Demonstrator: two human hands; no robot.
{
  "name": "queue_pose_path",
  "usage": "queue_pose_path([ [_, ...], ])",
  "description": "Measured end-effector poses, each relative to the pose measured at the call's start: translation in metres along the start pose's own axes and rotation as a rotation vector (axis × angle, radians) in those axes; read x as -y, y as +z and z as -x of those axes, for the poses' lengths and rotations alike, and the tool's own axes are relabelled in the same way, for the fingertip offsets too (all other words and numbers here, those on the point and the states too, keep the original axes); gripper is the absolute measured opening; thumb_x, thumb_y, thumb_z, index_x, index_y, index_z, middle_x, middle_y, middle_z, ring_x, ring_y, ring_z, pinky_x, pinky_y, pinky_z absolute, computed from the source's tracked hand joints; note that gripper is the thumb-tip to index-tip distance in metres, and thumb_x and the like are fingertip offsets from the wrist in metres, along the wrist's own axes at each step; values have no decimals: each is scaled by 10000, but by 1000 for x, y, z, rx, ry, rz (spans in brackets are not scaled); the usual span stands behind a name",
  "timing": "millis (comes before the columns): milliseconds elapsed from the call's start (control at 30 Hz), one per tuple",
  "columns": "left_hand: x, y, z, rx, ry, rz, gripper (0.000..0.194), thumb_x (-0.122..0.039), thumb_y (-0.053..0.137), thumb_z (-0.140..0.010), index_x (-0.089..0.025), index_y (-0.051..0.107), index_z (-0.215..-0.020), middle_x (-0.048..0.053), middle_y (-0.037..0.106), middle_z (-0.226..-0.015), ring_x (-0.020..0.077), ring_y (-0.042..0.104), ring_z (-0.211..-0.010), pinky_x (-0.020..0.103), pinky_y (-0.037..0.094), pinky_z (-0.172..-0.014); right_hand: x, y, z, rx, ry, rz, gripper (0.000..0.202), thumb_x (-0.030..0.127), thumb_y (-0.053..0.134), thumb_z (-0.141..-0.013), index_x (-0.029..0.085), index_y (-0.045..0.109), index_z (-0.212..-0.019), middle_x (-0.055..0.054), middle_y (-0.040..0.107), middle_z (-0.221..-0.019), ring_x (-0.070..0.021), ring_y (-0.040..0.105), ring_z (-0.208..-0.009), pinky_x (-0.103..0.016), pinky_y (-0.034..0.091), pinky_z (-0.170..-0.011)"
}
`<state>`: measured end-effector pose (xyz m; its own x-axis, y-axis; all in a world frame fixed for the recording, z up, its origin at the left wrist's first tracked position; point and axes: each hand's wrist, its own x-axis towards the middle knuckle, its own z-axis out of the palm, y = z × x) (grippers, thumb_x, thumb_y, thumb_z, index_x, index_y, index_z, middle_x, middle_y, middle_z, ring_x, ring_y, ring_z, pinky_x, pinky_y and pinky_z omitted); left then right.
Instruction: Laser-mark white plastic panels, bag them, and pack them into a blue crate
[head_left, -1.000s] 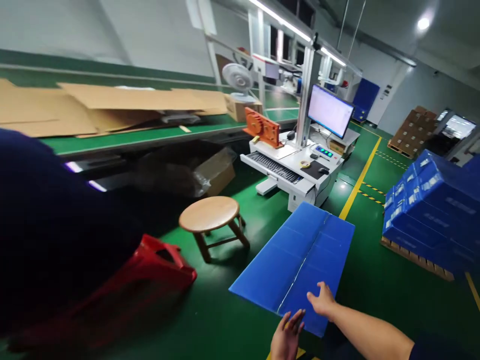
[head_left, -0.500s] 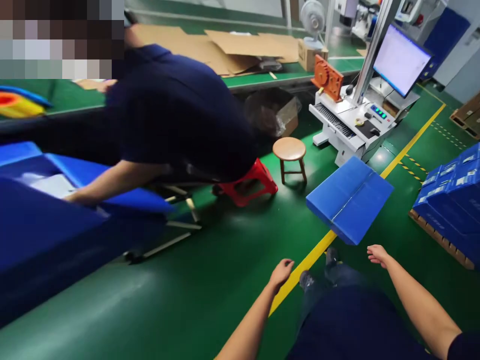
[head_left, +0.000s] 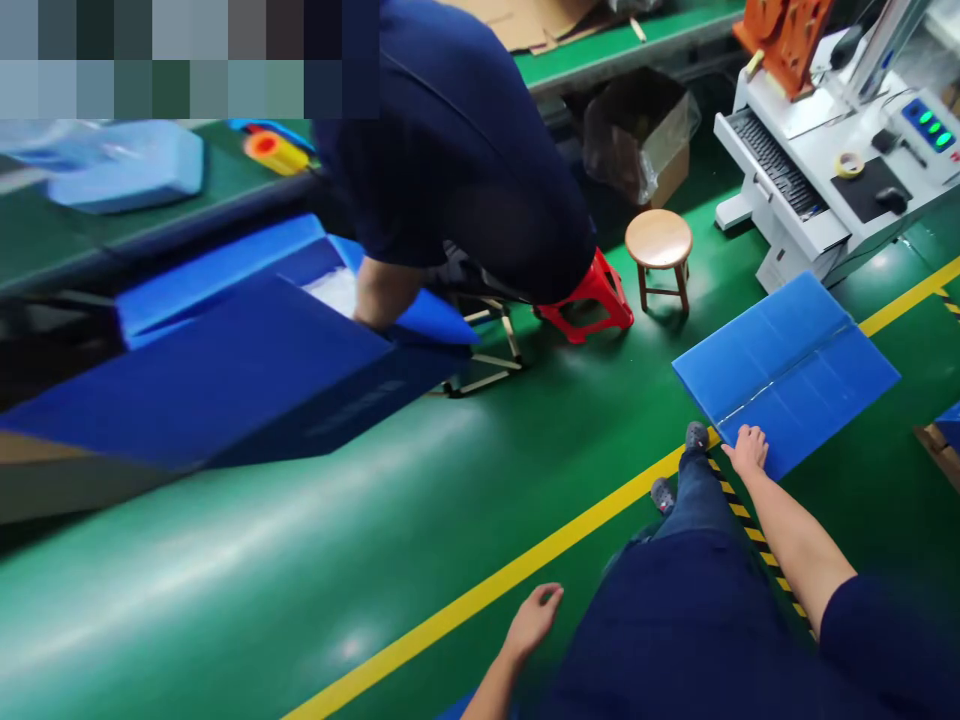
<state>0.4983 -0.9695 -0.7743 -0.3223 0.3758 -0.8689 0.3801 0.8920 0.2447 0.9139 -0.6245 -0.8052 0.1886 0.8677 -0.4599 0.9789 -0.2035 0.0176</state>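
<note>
A flat blue box [head_left: 795,365] with a taped seam along its top stands in front of me, to the right. My right hand [head_left: 748,450] is at its near edge, palm down, with fingers loosely bent and slightly apart. Whether the fingertips touch the box I cannot tell; they do not grip it. Low over the green floor hangs my left hand [head_left: 534,620], relaxed, holding nothing, its fingers loosely curved. My shoes [head_left: 697,437] are close to the box's near corner.
A co-worker [head_left: 465,150] bends over an open blue box [head_left: 217,370] on the left, one arm inside. Nearby are a red stool [head_left: 596,300], a wooden stool [head_left: 658,240] and a white workstation [head_left: 817,170]. A yellow line [head_left: 480,590] crosses the floor.
The view has swung left and down. My right hand has come to the blue box's near edge. My left hand has dropped back toward my body. The co-worker still reaches into the open box.
</note>
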Motion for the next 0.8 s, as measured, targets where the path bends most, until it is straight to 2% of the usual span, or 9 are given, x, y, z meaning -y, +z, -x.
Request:
queue_pose_path([
  [100, -42, -1, -5, 60, 44, 48, 455, -640, 697, -838, -220, 752, -1004, 95, 816, -980, 331, 788, -960, 408, 632, -819, -1, -6, -30, 26, -108, 84, 498, 423, 783, -983, 168, 589, -1365, -154, 542, -1437, -369, 468, -1379, -542, 391, -1175],
  [233, -99, -14, -34, 113, 113, 120, 593, -695, 621, -875, -199, 737, -1180, 144, 804, -1209, 336, 765, -1142, 407, 627, -912, -19, -24, -50, 93, -217, 142, 399, 440, 744, -1025, 200, 628, -1323, -99, 595, -1361, -320, 534, -1301, -506, 439, -1138],
  [333, -132, -28, -57, 144, 154, 183, 704, -728, 522, -915, -184, 667, -1337, 155, 787, -1258, 314, 766, -1164, 380, 629, -886, -29, -40, -67, 91, -148, 174, 349, 424, 672, -1081, 186, 640, -1334, -119, 608, -1363, -303, 572, -1264, -501, 477, -1117],
  [400, -146, -38, -69, 161, 174, 203, 719, -723, 505, -917, -182, 636, -1373, 152, 781, -1271, 301, 764, -1176, 361, 626, -879, -28, -50, -80, 95, -77, 178, 361, 434, 664, -1091, 173, 642, -1339, -127, 623, -1344, -292, 605, -1217, -493, 511, -1084],
  [467, -154, -49, -77, 175, 178, 193, 715, -722, 527, -897, -179, 643, -1348, 151, 784, -1243, 301, 770, -1150, 358, 625, -860, -22, -57, -88, 106, -50, 163, 372, 437, 664, -1093, 172, 641, -1353, -122, 631, -1340, -284, 627, -1183, -490, 532, -1062],
  [533, -158, -61, -84, 186, 173, 163, 702, -728, 557, -880, -179, 670, -1302, 144, 794, -1177, 307, 780, -1093, 363, 624, -829, -10, -60, -86, 112, -96, 134, 378, 415, 664, -1092, 193, 632, -1397, -120, 606, -1426, -293, 605, -1255, -502, 511, -1107],
  [667, -156, -92, -103, 214, 166, 87, 659, -748, 593, -870, -195, 714, -1206, 109, 801, -1043, 307, 784, -989, 368, 618, -771, 19, -54, -58, 131, -205, 86, 484, 336, 692, -1054, 214, 588, -1511, -113, 367, -1735, -356, 348, -1564, -542, 352, -1267],
  [733, -151, -114, -120, 232, 172, 50, 640, -760, 606, -861, -204, 726, -1153, 97, 800, -1006, 310, 781, -969, 369, 617, -756, 31, -50, -44, 148, -169, 61, 542, 309, 687, -1049, 212, 556, -1565, -114, 286, -1789, -375, 263, -1615, -569, 296, -1301],
  [800, -146, -141, -143, 247, 184, 16, 639, -780, 614, -850, -211, 732, -1117, 91, 800, -982, 317, 781, -963, 371, 619, -744, 44, -48, -34, 166, -80, 23, 566, 324, 703, -1048, 230, 549, -1585, -112, 306, -1783, -386, 289, -1606, -614, 279, -1312],
])
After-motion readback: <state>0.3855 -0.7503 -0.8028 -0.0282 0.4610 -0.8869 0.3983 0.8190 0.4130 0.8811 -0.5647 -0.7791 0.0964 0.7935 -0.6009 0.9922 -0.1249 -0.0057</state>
